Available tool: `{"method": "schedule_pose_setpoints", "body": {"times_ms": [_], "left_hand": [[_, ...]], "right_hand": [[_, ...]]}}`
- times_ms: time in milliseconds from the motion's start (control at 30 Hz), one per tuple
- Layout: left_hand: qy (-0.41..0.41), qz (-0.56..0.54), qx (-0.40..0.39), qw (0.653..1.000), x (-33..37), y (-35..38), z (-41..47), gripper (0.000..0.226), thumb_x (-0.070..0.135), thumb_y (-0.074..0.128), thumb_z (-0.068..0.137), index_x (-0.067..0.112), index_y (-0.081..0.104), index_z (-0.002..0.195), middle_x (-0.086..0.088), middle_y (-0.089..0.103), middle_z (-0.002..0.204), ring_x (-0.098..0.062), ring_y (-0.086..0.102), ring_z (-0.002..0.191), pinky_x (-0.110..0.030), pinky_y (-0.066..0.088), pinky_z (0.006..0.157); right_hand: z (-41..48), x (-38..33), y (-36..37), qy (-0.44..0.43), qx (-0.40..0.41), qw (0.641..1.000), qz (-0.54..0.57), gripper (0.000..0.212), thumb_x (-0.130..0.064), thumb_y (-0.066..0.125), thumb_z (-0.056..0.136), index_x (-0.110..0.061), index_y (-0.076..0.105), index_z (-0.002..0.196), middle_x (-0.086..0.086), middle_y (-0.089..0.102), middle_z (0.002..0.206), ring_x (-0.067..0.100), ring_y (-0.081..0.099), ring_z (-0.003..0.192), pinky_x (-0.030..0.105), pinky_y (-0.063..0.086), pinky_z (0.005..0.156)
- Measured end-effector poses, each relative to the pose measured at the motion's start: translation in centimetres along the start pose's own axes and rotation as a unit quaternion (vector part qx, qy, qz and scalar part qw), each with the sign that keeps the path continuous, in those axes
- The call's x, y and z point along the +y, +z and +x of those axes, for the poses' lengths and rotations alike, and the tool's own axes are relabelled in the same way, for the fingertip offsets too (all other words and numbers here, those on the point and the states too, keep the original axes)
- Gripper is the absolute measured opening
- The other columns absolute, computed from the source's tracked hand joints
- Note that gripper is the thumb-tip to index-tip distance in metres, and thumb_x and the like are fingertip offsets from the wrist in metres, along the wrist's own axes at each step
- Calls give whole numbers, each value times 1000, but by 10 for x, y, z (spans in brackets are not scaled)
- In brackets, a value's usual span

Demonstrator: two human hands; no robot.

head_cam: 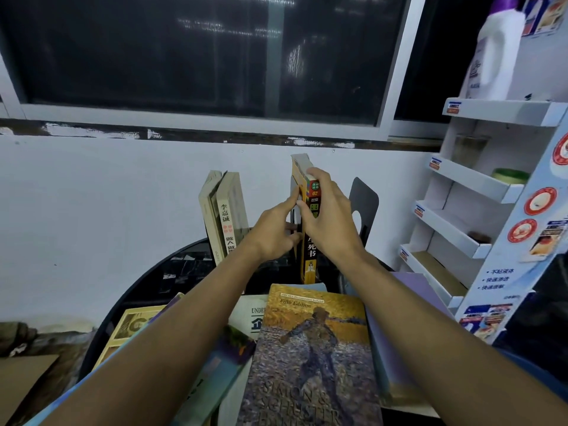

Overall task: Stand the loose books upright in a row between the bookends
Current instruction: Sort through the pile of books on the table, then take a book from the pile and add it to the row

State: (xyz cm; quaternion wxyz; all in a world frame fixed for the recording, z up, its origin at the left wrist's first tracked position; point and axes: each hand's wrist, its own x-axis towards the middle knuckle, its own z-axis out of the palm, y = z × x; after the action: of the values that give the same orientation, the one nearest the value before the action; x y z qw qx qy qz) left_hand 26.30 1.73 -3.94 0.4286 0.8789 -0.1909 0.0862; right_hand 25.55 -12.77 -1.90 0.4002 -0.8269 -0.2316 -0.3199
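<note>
Right hand [327, 215] gripping glossy yellow paperback [309, 256], upright

Open gap left of the gripped yellow book [309, 256], leaning books [222, 216] beyond it, black bookend [364, 207] just right of the grip, flat books [310, 348] piled below, wall [123, 195] behind.

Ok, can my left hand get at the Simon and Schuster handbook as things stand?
Probably yes. The handbook lies face up atop the pile, cover bare, nearer than the left hand, which is at the upright yellow book the right hand grips.
</note>
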Motion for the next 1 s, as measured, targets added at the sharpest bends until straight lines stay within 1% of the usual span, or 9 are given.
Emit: {"method": "schedule_pose_setpoints", "body": {"times_ms": [133, 167, 300, 400, 567, 633, 800, 900, 1000], "left_hand": [[-1, 9, -7, 1000, 3, -1, -5, 96, 0, 66, 94, 30, 7, 163, 0, 49, 153, -13, 65, 111, -4, 48, 82], [0, 15, -10, 1000, 4, -2, -7, 95, 0, 66, 94, 30, 8, 163, 0, 49, 153, -14, 64, 113, -7, 49, 85], [-6, 39, -22, 999, 9, -7, -14, 92, 5, 66, 94, 31, 12, 163, -1, 45, 156, -17, 62, 122, -36, 54, 102], [3, 52, -23, 998, 18, -13, -25, 85, 8, 67, 94, 34, 20, 161, 2, 47, 155, -14, 62, 123, -38, 52, 105], [-2, 80, -33, 996, 32, -26, -50, 84, 10, 69, 95, 27, 20, 161, 2, 38, 161, -15, 57, 129, -25, 48, 102], [-6, 99, -31, 995, 36, -33, -63, 83, 15, 70, 95, 25, 22, 162, 1, 37, 162, -15, 56, 130, -25, 48, 101], [-18, 110, -21, 994, 42, -44, -102, 69, 21, 71, 96, 21, 36, 156, 2, 45, 156, -15, 52, 134, -27, 46, 105], [-27, 119, -33, 992, 44, -43, -125, 64, 30, 70, 96, 23, 42, 152, 1, 53, 150, -14, 55, 131, -31, 47, 108], [-50, 109, -66, 991, 46, -36, -146, 68, 35, 71, 94, 20, 42, 153, 1, 52, 151, -14, 50, 137, -27, 42, 110]], "right_hand": [[-2, -4, -6, 18, -38, 999, -8, 62, -19, 64, 97, -36, 31, 146, 4, 52, 129, 9, 52, 104, 21, 46, 87], [-2, -5, -8, 20, -44, 999, -10, 63, -20, 64, 97, -37, 30, 147, 4, 51, 130, 9, 52, 105, 23, 48, 88], [-9, -10, -17, 26, -60, 998, -17, 73, -27, 62, 97, -39, 17, 154, 3, 48, 140, 14, 55, 115, 25, 44, 86], [-18, -14, -24, 40, -56, 998, -15, 80, -32, 63, 97, -38, 9, 156, 3, 44, 145, 16, 55, 120, 29, 44, 86], [-40, -31, -34, 39, -31, 998, -44, 70, -36, 62, 96, -30, 22, 153, -2, 37, 141, 13, 51, 115, 31, 47, 80], [-50, -40, -37, 34, -37, 997, -55, 65, -38, 62, 95, -28, 29, 150, -4, 38, 139, 14, 51, 115, 32, 47, 82], [-76, -49, -46, 62, -144, 985, -69, 56, -48, 60, 94, -28, 42, 142, -6, 42, 137, 16, 48, 128, 43, 46, 103], [-93, -45, -61, 86, -203, 969, -110, 57, -56, 59, 92, -25, 47, 139, -5, 47, 137, 16, 44, 130, 40, 43, 106], [-111, -41, -80, 90, -235, 954, -159, 60, -60, 58, 91, -24, 50, 138, -4, 50, 138, 16, 39, 133, 40, 40, 107]]}}
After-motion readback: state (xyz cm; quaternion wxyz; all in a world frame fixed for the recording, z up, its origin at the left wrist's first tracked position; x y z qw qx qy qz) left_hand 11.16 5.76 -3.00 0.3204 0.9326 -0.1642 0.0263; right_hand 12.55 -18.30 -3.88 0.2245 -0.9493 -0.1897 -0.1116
